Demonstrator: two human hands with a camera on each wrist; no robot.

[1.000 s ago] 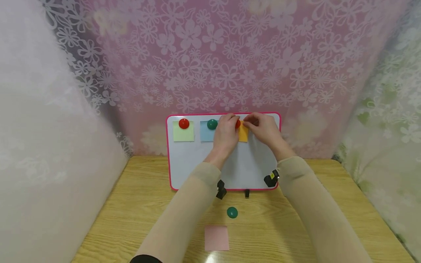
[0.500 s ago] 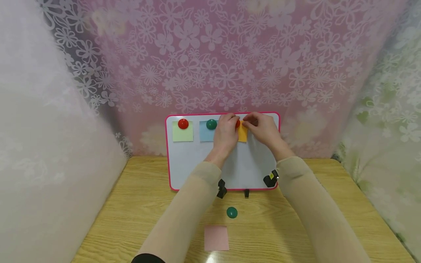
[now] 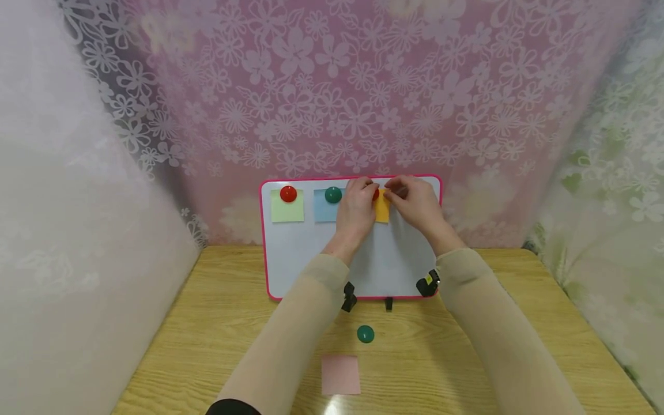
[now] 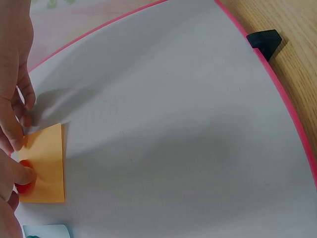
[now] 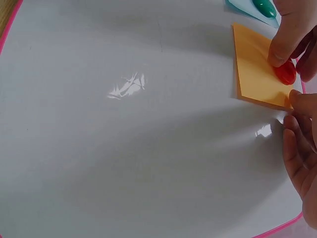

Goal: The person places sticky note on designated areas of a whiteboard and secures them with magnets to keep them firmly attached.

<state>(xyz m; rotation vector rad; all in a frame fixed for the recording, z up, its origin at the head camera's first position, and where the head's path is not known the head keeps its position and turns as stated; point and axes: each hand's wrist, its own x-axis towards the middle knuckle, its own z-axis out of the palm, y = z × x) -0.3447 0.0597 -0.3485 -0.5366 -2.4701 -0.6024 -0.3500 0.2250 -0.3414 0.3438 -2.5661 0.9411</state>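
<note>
An orange sticky note (image 3: 383,208) lies against the upper part of a pink-framed whiteboard (image 3: 301,259). On the note's top part sits a round red magnet (image 5: 286,73), which my left hand (image 3: 357,210) pinches between thumb and fingers. My right hand (image 3: 417,202) pinches the note's upper right corner with thumb and fingertip. Left of them, a blue note (image 3: 324,213) is under a green magnet (image 3: 334,195), its right part hidden by my left hand. Farther left a green note (image 3: 287,214) hangs under another red magnet (image 3: 288,193).
On the wooden table (image 3: 218,323) before the board lie a loose green magnet (image 3: 365,334) and a pink sticky note (image 3: 340,374). Black feet (image 3: 389,304) hold the board's lower edge. A flowered pink curtain (image 3: 332,104) stands behind it.
</note>
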